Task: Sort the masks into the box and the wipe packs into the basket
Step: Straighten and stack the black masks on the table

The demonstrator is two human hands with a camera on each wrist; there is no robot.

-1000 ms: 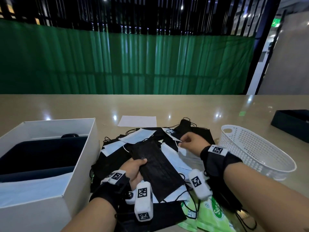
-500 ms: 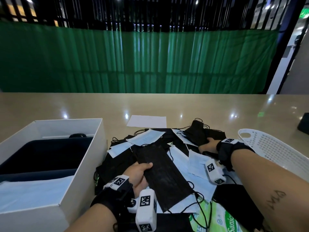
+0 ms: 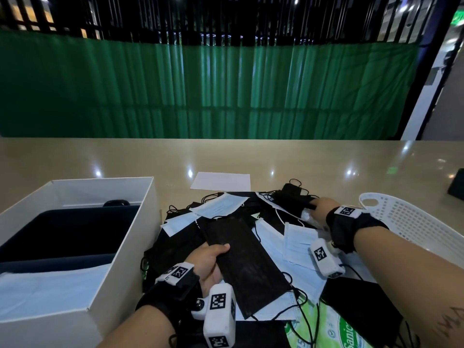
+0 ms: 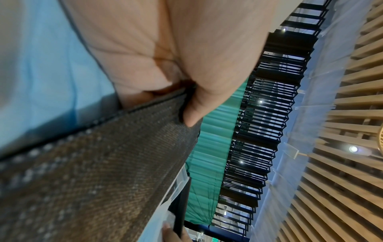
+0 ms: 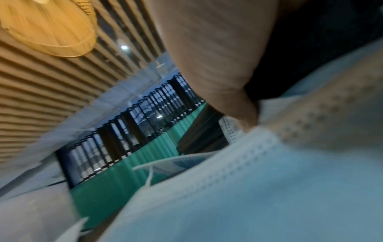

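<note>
A pile of black and pale blue masks (image 3: 298, 237) lies on the table between the box and the basket. My left hand (image 3: 213, 257) grips the near left edge of a long black mask (image 3: 246, 262) lying on top of the pile; its thumb (image 4: 207, 81) presses down on the woven black mask (image 4: 103, 163). My right hand (image 3: 319, 207) reaches into the far right of the pile and pinches a crumpled black mask (image 3: 291, 197); its fingers are hidden under the fabric. A pale blue mask (image 5: 248, 188) lies just below the thumb (image 5: 244, 114). A green wipe pack (image 3: 336, 330) shows at the near edge.
The open white box (image 3: 148, 222) stands at the left with dark contents inside. A white perforated basket (image 3: 414, 222) sits at the right. A white sheet of paper (image 3: 221, 180) lies behind the pile, and a dark object (image 3: 457, 187) is at the far right edge.
My right hand has moved from the middle of the pile to its far right side, onto the crumpled black masks. My left hand keeps its hold on the long black mask.
</note>
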